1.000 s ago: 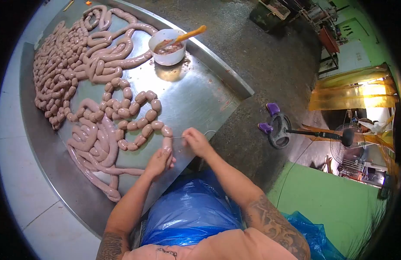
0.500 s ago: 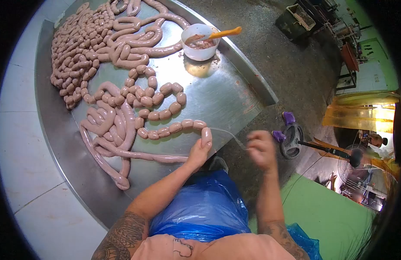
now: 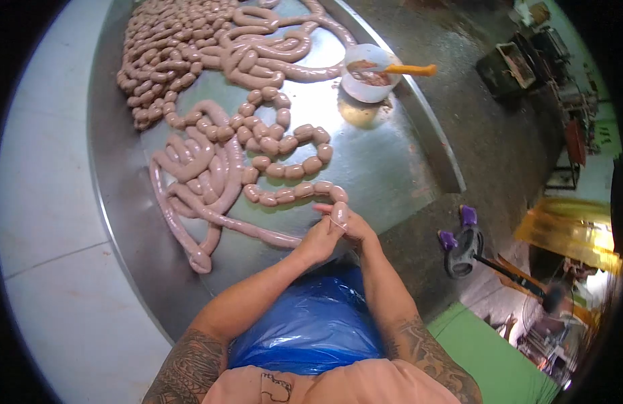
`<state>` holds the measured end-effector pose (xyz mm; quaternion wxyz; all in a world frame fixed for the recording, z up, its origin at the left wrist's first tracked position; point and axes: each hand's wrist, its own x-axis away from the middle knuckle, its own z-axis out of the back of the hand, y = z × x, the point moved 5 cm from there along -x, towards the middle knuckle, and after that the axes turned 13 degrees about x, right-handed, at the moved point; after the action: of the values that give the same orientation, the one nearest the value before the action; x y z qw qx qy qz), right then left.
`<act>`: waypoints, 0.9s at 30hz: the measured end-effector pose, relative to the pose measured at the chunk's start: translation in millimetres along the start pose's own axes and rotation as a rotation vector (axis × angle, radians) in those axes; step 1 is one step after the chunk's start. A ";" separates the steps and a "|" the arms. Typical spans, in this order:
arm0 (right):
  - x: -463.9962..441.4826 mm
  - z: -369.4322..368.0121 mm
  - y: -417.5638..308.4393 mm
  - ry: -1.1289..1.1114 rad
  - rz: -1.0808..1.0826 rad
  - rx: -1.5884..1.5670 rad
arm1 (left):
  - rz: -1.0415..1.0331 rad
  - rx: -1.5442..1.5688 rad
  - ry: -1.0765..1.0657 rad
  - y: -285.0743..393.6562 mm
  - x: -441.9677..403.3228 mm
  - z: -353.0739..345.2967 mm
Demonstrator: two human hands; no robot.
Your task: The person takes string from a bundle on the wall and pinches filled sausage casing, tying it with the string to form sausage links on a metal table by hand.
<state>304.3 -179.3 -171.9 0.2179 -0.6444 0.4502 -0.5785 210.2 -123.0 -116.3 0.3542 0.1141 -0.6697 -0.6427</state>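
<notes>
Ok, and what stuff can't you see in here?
All in the head view:
- String ends: hidden by the left hand and right hand.
- Far side of the sausage pile: cut off by the top edge.
- Tip of the orange-handled tool: hidden in the bowl's mix.
- Background clutter, lower right: blurred, too small.

The bowl [image 3: 370, 90] sits on the tray [image 3: 385, 158], right of the sausages [image 3: 271, 50].

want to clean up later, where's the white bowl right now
In the head view, the white bowl sits toward the far right of the metal table, beside its raised rim, right of the long uncut sausage coils.
</notes>
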 end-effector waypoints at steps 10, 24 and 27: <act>104.0 44.8 -72.4 0.277 0.396 0.498 | 0.399 0.289 -0.129 -1.1 1.1 -15.4; 19.7 25.6 -7.1 -0.212 -0.036 0.015 | 0.475 0.437 -0.252 -5.4 5.7 -20.2; 1.7 26.1 14.0 -0.402 -0.070 0.060 | 0.370 0.443 -0.349 20.2 6.9 -6.1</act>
<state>324.1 -194.0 -188.3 0.3020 -0.7553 0.3576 -0.4588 215.1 -129.0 -95.6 0.3113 -0.0467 -0.8530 -0.4162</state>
